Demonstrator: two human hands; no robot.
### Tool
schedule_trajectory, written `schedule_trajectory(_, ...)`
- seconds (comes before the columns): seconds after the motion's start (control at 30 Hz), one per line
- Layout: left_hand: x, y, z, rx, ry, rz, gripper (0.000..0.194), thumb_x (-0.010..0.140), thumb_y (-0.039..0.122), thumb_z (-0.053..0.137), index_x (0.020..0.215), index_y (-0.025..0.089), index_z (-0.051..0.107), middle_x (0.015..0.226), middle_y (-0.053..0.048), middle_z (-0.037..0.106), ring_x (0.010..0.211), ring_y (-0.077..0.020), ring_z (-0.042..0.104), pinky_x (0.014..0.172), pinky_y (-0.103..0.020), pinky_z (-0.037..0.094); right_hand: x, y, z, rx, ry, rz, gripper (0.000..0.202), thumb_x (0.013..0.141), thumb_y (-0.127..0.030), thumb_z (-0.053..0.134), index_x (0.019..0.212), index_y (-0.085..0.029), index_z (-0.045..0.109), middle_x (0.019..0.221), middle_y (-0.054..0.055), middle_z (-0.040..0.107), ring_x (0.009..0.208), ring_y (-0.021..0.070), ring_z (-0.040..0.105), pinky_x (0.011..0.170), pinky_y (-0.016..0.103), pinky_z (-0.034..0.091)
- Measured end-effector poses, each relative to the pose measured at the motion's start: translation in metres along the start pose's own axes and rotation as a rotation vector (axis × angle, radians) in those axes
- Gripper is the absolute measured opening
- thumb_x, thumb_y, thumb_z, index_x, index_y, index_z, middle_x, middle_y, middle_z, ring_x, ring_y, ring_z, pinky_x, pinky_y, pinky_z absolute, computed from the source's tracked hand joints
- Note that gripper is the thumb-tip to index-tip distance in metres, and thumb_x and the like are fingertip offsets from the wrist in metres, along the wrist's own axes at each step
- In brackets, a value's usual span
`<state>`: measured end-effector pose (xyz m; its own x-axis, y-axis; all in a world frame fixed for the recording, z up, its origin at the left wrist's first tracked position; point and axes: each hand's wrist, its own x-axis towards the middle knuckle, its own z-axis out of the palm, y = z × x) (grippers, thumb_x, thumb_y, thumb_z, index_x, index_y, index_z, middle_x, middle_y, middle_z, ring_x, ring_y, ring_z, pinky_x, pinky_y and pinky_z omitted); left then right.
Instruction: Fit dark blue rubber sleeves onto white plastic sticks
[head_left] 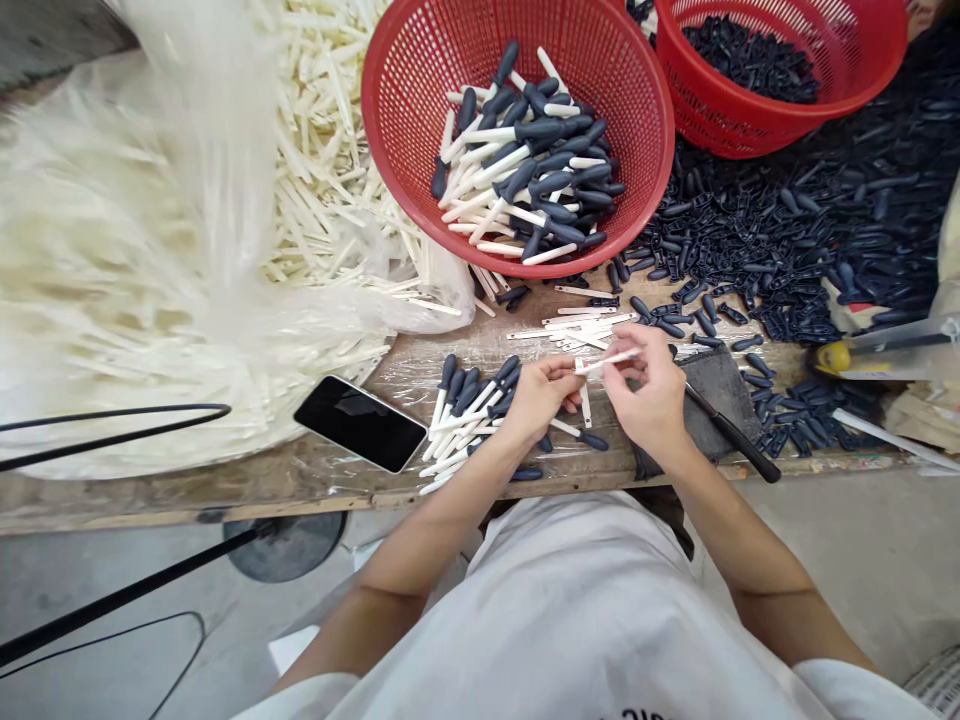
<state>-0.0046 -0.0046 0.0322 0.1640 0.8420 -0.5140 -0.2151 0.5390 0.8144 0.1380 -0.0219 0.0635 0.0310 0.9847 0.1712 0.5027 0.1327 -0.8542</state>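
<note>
My right hand (651, 392) pinches a slim white plastic strip (609, 360) between thumb and fingers. The strip's other end meets the fingertips of my left hand (546, 398), which are closed around it. Just below them lies another white strip with a hole in its end (586, 408). Beside my left hand is a heap of white strips with dark grips fitted (465, 415). Beyond my fingers, loose bare strips (577, 326) are spread on the table, with dark grip halves (679, 322) to their right.
A red basket (381, 150) holds more gripped pieces; another red basket (787, 125) holds dark parts. Bagged white strips (322, 180) pile at left, near a phone (361, 424). A black-handled tool (739, 440) rests on a dark block (720, 385). The table's edge (300, 490) is close to my body.
</note>
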Motion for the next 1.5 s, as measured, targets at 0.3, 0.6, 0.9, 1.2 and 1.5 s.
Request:
schedule_trajectory(0.3,-0.009,0.002,0.017,-0.179,-0.031,-0.031,0.033,0.058,0.027,0.082,0.083,0.01,0.071,0.058,0.0,0.065,0.049,-0.0093,0.058,0.047,-0.019,0.051,-0.023,0.017,-0.006,-0.193,0.057,-0.178,0.013,0.093,-0.017,0.058,0.087,-0.02,0.069,0.083,0.003,0.071,0.08,0.017,0.062,0.077,0.032,0.05)
schedule_trajectory(0.6,-0.006,0.007,0.016,-0.145,0.009,-0.013,0.037,0.057,0.029,0.087,0.085,0.011,0.073,0.065,-0.001,0.069,0.053,-0.0097,0.06,0.051,-0.019,0.053,-0.027,0.009,-0.004,-0.237,0.048,-0.238,0.02,0.095,-0.015,0.05,0.101,-0.02,0.069,0.086,0.005,0.069,0.081,0.0174,0.058,0.075,0.03,0.049)
schedule_trajectory(0.9,-0.013,0.01,0.016,-0.144,-0.035,-0.015,0.038,0.054,0.033,0.091,0.08,0.01,0.075,0.065,-0.003,0.07,0.056,-0.0125,0.064,0.056,-0.022,0.056,-0.031,0.018,-0.005,-0.2,0.064,-0.222,0.018,0.095,-0.016,0.051,0.103,-0.02,0.067,0.092,0.006,0.07,0.085,0.018,0.061,0.078,0.031,0.05)
schedule_trajectory(1.2,-0.014,0.003,0.013,-0.124,-0.025,0.01,0.04,0.06,0.035,0.087,0.091,0.011,0.076,0.072,-0.004,0.073,0.06,-0.014,0.067,0.062,-0.025,0.058,-0.034,0.011,-0.01,-0.215,0.014,-0.216,0.02,0.097,-0.016,0.049,0.102,-0.02,0.069,0.087,0.005,0.066,0.083,0.0171,0.059,0.075,0.03,0.049)
schedule_trajectory(1.5,-0.023,0.016,0.015,-0.068,-0.104,0.028,0.031,0.062,0.029,0.086,0.086,0.012,0.077,0.071,-0.004,0.073,0.062,-0.0138,0.066,0.061,-0.023,0.057,-0.039,0.017,-0.007,-0.303,0.078,-0.273,0.025,0.098,-0.017,0.045,0.106,-0.019,0.07,0.089,0.008,0.068,0.084,0.0174,0.062,0.076,0.029,0.052)
